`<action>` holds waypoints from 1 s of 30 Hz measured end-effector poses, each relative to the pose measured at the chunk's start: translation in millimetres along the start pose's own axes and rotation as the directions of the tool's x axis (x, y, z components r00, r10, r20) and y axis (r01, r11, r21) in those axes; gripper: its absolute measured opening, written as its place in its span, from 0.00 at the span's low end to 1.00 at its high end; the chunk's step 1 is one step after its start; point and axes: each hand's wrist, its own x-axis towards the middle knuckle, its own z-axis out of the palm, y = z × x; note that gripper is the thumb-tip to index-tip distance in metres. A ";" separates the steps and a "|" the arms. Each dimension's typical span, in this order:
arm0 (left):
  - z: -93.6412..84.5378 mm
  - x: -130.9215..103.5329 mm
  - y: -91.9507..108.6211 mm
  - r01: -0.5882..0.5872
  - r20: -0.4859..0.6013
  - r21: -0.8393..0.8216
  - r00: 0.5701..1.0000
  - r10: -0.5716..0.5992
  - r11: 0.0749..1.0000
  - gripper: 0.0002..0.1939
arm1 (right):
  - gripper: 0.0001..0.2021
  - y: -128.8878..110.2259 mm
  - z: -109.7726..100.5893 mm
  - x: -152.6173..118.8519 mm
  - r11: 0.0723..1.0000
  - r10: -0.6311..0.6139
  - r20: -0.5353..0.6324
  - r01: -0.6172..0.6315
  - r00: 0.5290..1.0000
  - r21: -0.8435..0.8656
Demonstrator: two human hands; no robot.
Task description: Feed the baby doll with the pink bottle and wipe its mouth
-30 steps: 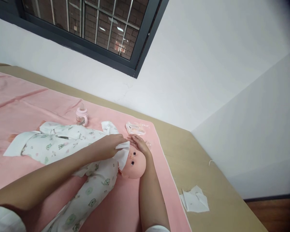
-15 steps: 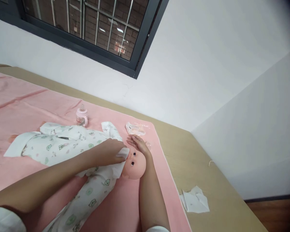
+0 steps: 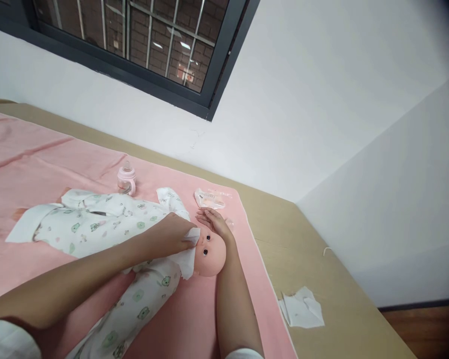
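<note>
- The doll [image 3: 142,249] lies on its back on the pink blanket [image 3: 52,159], long axis running left to right, head [image 3: 210,254] toward the right edge, legs trailing off left and toward the camera.
- Its face looks up, eyes open.
- The left hand [image 3: 172,233] pinches a white wipe [image 3: 189,249] and presses it against the doll's cheek and chin; the wipe hangs over the neck.
- The right hand [image 3: 215,223] lies flat, fingers together, cupping the top of the head.
- A pink bottle [image 3: 126,180] stands upright beyond the doll's body.
- A wipe packet [image 3: 211,198], seemingly opened, lies beyond the head.
- A crumpled tissue [image 3: 302,308] rests on the bare table [image 3: 322,259], well apart.
</note>
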 end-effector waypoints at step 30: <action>5.0 5.6 -13.2 0.048 0.034 0.017 0.998 -0.048 0.999 0.05 | 0.16 -3.8 3.1 -1.7 1.000 0.009 -0.018 -0.009 1.000 -0.021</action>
